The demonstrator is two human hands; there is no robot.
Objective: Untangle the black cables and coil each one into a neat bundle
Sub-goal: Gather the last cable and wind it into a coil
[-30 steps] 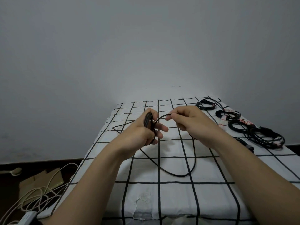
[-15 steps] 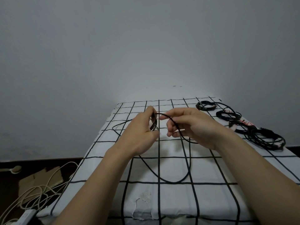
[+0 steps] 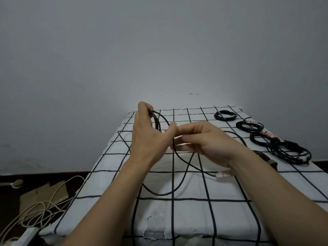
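My left hand (image 3: 148, 137) is raised over the table's far left part and holds a small coil of black cable (image 3: 157, 121) between fingers and thumb. The loose length of that cable (image 3: 179, 185) drops from the coil, sweeps in a loop across the checked cloth and ends at a white-tagged plug (image 3: 224, 174). My right hand (image 3: 204, 141) sits just right of the left and pinches the cable strand below the coil with curled fingers.
Several coiled black cables lie along the right edge: a small one (image 3: 225, 115), a second (image 3: 250, 126) and a bigger pile (image 3: 287, 151). The table (image 3: 195, 219) wears a white cloth with black grid lines. Beige cords (image 3: 35, 208) and cardboard lie on the floor at left.
My left hand has lifted and turned, carrying the coil up and away. My right hand has slid along the strand toward the left hand, and the loop on the cloth has shifted.
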